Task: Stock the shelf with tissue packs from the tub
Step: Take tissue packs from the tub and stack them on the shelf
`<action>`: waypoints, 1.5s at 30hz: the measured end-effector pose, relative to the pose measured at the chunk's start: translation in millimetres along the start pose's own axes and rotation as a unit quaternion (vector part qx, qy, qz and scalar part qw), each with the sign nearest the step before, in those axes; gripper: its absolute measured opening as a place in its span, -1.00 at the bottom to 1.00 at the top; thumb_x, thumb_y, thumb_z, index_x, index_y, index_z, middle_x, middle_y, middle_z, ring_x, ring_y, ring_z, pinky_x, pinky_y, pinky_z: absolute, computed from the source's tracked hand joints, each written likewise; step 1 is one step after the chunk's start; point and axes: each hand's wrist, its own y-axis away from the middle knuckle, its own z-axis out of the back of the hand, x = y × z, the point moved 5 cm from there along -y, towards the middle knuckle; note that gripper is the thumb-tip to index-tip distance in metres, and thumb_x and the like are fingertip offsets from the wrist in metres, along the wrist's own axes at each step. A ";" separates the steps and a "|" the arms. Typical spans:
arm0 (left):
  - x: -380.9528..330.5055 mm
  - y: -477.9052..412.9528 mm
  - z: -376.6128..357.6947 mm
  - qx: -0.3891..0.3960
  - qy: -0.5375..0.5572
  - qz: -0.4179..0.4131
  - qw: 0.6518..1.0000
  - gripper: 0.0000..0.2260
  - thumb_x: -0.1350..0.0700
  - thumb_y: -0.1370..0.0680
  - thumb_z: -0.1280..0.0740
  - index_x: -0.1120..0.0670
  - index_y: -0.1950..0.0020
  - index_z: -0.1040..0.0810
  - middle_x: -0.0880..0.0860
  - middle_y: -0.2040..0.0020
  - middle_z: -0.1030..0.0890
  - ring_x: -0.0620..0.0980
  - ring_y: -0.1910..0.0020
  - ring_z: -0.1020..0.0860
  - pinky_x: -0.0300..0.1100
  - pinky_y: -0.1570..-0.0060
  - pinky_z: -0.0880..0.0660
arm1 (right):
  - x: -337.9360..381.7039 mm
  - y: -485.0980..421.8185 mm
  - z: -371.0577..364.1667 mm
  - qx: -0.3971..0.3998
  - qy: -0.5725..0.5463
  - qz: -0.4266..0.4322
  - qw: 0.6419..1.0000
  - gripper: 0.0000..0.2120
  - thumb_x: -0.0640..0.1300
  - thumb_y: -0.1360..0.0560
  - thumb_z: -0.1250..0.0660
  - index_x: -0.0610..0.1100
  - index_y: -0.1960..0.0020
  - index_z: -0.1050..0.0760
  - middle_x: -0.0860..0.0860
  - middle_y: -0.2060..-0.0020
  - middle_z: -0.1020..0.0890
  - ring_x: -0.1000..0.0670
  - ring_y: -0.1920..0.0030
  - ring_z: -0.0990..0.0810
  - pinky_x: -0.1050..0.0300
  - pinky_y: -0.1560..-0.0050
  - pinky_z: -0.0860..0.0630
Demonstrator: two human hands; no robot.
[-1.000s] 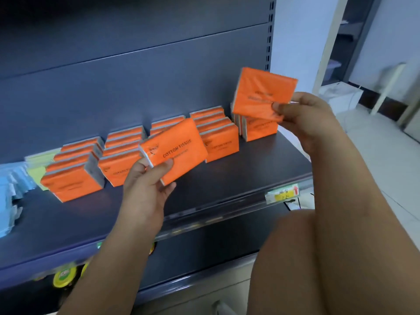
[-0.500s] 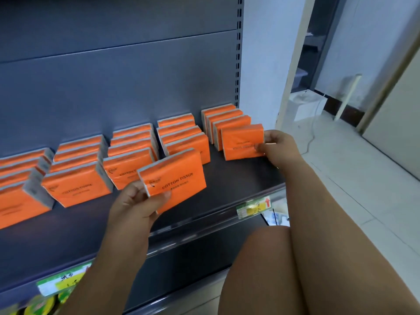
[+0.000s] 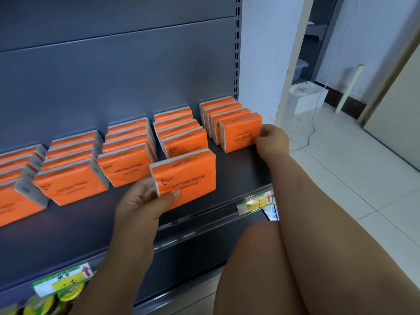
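Orange "COTTON TISSUE" packs stand in several rows on the dark grey shelf (image 3: 238, 176). My left hand (image 3: 145, 201) grips one orange pack (image 3: 186, 178) by its left end, held just above the shelf in front of the second row from the right. My right hand (image 3: 272, 139) pinches the right edge of the front pack (image 3: 241, 135) of the rightmost row, which stands on the shelf with its print upside down. The tub is out of view.
Price tags (image 3: 254, 204) hang on the shelf's front rail. Yellow-green tins (image 3: 50, 303) sit on the shelf below at the left. My bare knee (image 3: 272, 258) is close to the lower shelf. White tiled floor and a white box (image 3: 306, 98) lie to the right.
My right hand brought its pack down from the air and stood it at the front of the rightmost row. My left hand moved its pack right, toward the second row from the right.
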 end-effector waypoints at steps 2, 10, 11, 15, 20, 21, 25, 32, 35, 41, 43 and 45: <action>1.1 1.1 -3.3 -0.001 -0.001 0.006 1.000 -0.73 0.35 -0.49 -0.45 0.12 -0.16 -0.67 0.01 -0.04 -0.76 -0.11 -0.03 -0.71 -0.35 0.10 -0.58 | 1.7 -0.3 -2.1 -0.003 0.009 0.004 1.000 -0.78 -0.21 -0.50 -0.26 -0.11 -0.05 -0.64 0.00 0.14 -0.66 -0.09 0.04 -0.60 0.08 0.04 -0.50; 13.4 -8.1 -8.5 -0.037 -0.002 0.060 0.998 -0.76 0.27 -0.51 -0.48 -0.03 -0.08 -0.69 -0.06 -0.05 -0.75 0.00 -0.13 -0.68 -0.07 0.06 -0.52 | 7.0 5.2 4.2 -0.025 0.035 -0.045 0.998 -0.47 -0.28 -0.47 -0.29 -0.12 -0.44 -0.46 -0.06 -0.24 -0.62 -0.11 -0.25 -0.59 0.06 -0.16 -0.50; 14.2 -9.7 -12.4 -0.039 0.003 0.061 0.997 -0.76 0.27 -0.51 -0.49 -0.02 -0.09 -0.69 -0.05 -0.05 -0.75 0.01 -0.13 -0.68 -0.07 0.07 -0.52 | 9.5 7.0 11.3 -0.049 0.032 -0.045 0.997 -0.46 -0.30 -0.47 -0.28 -0.14 -0.45 -0.45 -0.08 -0.25 -0.61 -0.13 -0.27 -0.57 0.05 -0.17 -0.50; 12.5 -18.7 -39.2 -0.046 0.011 0.057 0.997 -0.76 0.27 -0.51 -0.50 0.02 -0.11 -0.67 -0.06 -0.04 -0.74 -0.01 -0.11 -0.68 -0.10 0.09 -0.56 | 42.5 23.3 37.0 -0.087 -0.014 -0.027 0.996 -0.78 -0.12 -0.39 -0.23 -0.12 0.05 -0.59 -0.16 0.18 -0.65 -0.21 0.13 -0.55 0.13 0.16 -0.45; 10.5 -29.8 -91.2 -0.020 0.017 0.063 0.998 -0.76 0.30 -0.53 -0.46 -0.03 -0.06 -0.67 -0.03 0.02 -0.73 -0.05 0.00 -0.68 -0.15 0.13 -0.61 | 68.8 55.4 32.0 0.016 -0.064 -0.089 0.994 -0.56 0.23 -0.42 -0.18 -0.14 0.15 -0.57 -0.08 0.24 -0.68 -0.20 0.19 -0.67 -0.10 0.01 -0.62; 11.9 -31.2 -99.5 -0.020 0.013 0.064 0.998 -0.77 0.30 -0.53 -0.44 -0.03 -0.04 -0.67 0.00 0.02 -0.72 -0.07 0.05 -0.66 -0.14 0.12 -0.62 | 70.3 59.0 31.5 0.019 -0.039 -0.083 0.996 -0.60 0.22 -0.46 -0.19 -0.11 0.18 -0.51 -0.05 0.24 -0.63 -0.16 0.21 -0.63 -0.02 0.07 -0.58; 17.3 -38.0 -123.9 -0.040 -0.063 0.044 0.996 -0.80 0.24 -0.55 -0.35 -0.06 0.02 -0.67 0.06 -0.17 -0.58 -0.01 -0.03 -0.59 -0.04 -0.06 -0.61 | 62.3 55.3 35.8 -0.004 0.010 -0.067 0.998 -0.72 -0.02 -0.46 -0.28 -0.11 0.31 -0.25 -0.01 0.40 -0.37 -0.07 0.37 -0.37 0.11 0.34 -0.26; 16.2 -47.5 -164.8 -0.033 -0.201 0.186 0.961 -0.54 0.14 -0.54 -0.25 0.11 -0.45 -0.36 0.09 -0.43 -0.26 0.19 -0.36 -0.34 0.16 -0.29 -0.47 | 55.1 47.4 31.1 -0.017 0.030 -0.076 0.996 -0.70 -0.20 -0.41 -0.26 -0.08 0.32 -0.12 -0.01 0.43 -0.20 -0.04 0.42 -0.16 0.11 0.39 -0.10; 21.9 -49.5 -168.6 -0.036 -0.063 0.168 0.983 -0.47 0.14 -0.46 -0.30 0.05 -0.44 -0.34 0.10 -0.33 -0.46 0.19 -0.26 -0.55 0.10 -0.13 -0.59 | 52.2 43.5 30.5 -0.025 0.017 -0.079 0.996 -0.70 -0.21 -0.43 -0.24 -0.09 0.33 -0.12 0.00 0.44 -0.20 -0.03 0.43 -0.15 0.09 0.40 -0.09; 24.6 -50.3 -173.5 -0.020 0.051 0.097 0.994 -0.51 0.27 -0.49 -0.31 0.00 -0.40 -0.44 0.07 -0.33 -0.56 0.03 -0.23 -0.60 -0.39 0.25 -0.51 | 44.7 35.7 24.1 -0.021 -0.042 -0.089 0.995 -0.73 -0.23 -0.45 -0.21 -0.08 0.31 -0.15 -0.01 0.40 -0.23 -0.04 0.38 -0.20 0.09 0.38 -0.12; 23.9 -51.0 -176.4 0.001 0.049 0.078 0.996 -0.58 0.26 -0.46 -0.34 -0.02 -0.29 -0.53 0.04 -0.30 -0.58 -0.09 -0.14 -0.63 -0.41 0.16 -0.54 | 43.3 34.0 19.9 -0.010 -0.054 -0.091 0.994 -0.76 -0.22 -0.46 -0.20 -0.09 0.29 -0.18 -0.01 0.37 -0.26 -0.02 0.37 -0.23 0.11 0.35 -0.17; 18.4 -48.9 -175.3 0.017 0.032 0.071 0.997 -0.55 0.19 -0.40 -0.37 -0.06 -0.28 -0.57 0.03 -0.29 -0.59 -0.09 -0.15 -0.63 -0.25 -0.07 -0.58 | 43.4 32.4 15.0 -0.002 -0.054 -0.084 0.995 -0.84 -0.21 -0.45 -0.20 -0.10 0.26 -0.24 0.00 0.34 -0.33 -0.03 0.33 -0.31 0.11 0.28 -0.27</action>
